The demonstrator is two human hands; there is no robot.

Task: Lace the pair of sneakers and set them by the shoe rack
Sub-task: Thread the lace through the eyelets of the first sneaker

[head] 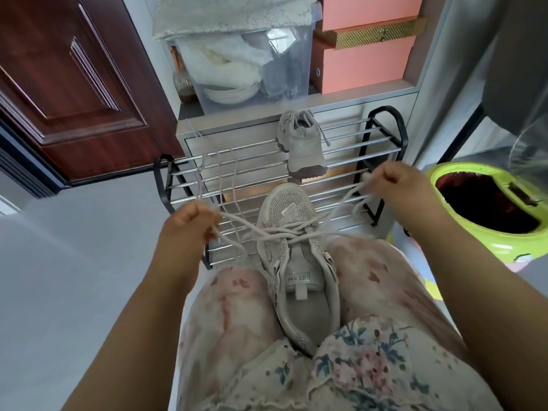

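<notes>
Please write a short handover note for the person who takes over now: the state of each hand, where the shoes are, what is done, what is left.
Left hand and right hand each grip lace ends, pulled apart sideways.
Near sneaker is wedged between the knees, laces crossed over the tongue, not yet tied.
Second sneaker sits on the shoe rack, its lace hanging loose.
Left: finish lacing and tying, check the second sneaker, set both by the rack.

Bare forearms and a pale floral garment

Both arms are bare to the upper edge of view, with no sleeves, watch or rings visible on the left hand point(189, 221) or the right hand point(394, 180). The lap is covered by a cream garment point(341, 369) printed with pink and blue-green flowers, dotted with small eyelet holes and edged with a scalloped hem, over a sheer pinkish layer point(234, 304).
</notes>
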